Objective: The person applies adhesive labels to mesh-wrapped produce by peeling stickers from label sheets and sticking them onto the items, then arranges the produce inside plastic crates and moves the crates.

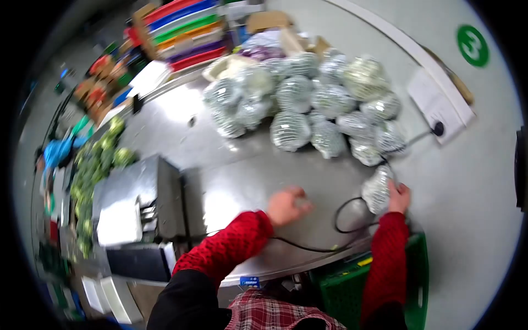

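The wrapped bundle (377, 190) is by the edge of the shiny table (247, 165). The right hand (400, 197) grips its side, fingers curled. The left hand (283, 208) is half open and empty. Moving the bundle needs care (that black cord (308, 248) is near).

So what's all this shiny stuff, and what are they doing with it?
A person in red sleeves is at a metal table. Their right hand has hold of one plastic-wrapped bundle, near a black cable. Their left hand is over the table with nothing in it. More wrapped bundles sit together farther back. I can't tell for sure what's inside them.
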Demonstrator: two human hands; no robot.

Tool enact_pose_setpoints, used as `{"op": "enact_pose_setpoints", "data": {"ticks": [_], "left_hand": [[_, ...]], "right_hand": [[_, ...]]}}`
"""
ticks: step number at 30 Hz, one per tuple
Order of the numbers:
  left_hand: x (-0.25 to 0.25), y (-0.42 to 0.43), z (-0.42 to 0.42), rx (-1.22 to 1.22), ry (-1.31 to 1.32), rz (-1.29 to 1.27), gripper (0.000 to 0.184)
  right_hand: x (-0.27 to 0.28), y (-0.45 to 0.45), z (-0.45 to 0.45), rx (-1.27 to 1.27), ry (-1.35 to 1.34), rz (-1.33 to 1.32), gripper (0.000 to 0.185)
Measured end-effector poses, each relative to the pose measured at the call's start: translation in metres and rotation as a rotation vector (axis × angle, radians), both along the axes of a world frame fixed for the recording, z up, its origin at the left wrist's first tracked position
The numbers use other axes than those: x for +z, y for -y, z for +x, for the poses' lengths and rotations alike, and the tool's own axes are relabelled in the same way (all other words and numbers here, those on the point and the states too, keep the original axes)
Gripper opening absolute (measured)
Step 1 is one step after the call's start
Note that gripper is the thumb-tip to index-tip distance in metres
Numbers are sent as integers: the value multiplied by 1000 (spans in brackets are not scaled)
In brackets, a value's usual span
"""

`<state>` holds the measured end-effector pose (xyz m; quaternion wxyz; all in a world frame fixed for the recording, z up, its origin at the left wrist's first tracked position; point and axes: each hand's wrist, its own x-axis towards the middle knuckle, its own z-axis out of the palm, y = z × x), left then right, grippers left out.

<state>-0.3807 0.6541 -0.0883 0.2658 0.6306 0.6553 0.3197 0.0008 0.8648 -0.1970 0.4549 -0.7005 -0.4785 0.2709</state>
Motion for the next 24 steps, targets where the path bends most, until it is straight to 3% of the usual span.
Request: {"op": "enact_pose_setpoints", "data": {"ticks": [1,2,3,5,6,8,9,10,11,12,13,15,16,17,18,19,20,22,24], "left_hand": [[-2,-30,-12,75,26,-9,51],[-1,-62,-19,150,52,-21,57],[5,-93,-26,171,-51,89,66],[30,-152,-33,149,-232,251,81],[44,-181,-32,102,-306,304,86],[54,-241,-28,111,-472,445,96],[52,-279,-18,100,-598,517,100],[46,-309,-19,111,-713,517,104],[81,-317,-21,30,-518,277,104],[79,-337,-35,-44,-404,183,103],[60,-374,-49,-81,-381,173,100],[47,-400,-56,-199,-35,166,106],[50,-400,-53,-211,-110,230,107],[65,-394,-43,-149,-303,166,104],[75,-385,-35,-109,-375,120,100],[61,-403,-48,-117,-457,283,96],[68,-375,-35,-11,-470,262,95],[52,-366,-41,67,-484,413,97],[49,-346,-40,183,-495,414,102]], "right_hand": [[32,17,-28,2,-18,-4,78],[28,19,-23,122,-204,-138,84],[62,39,-50,287,-487,-190,93],[52,50,-73,299,-109,-154,105],[58,58,-88,337,-207,-88,105],[70,61,-96,337,-32,-75,103],[84,66,-91,340,-352,-31,96],[98,68,-84,236,-279,-97,89],[146,85,-86,233,-519,-166,88],[134,98,-72,299,-673,-54,82],[160,127,-58,252,-744,8,81],[187,173,-20,166,-843,172,82],[183,199,7,125,-875,266,84],[178,226,24,-16,-905,290,94],[165,241,38,-105,-970,406,91],[142,250,56,-293,-774,356,90],[114,256,74,-476,-575,297,90],[59,242,85,-616,-387,233,91],[-18,206,80,-608,109,120,97]]}}
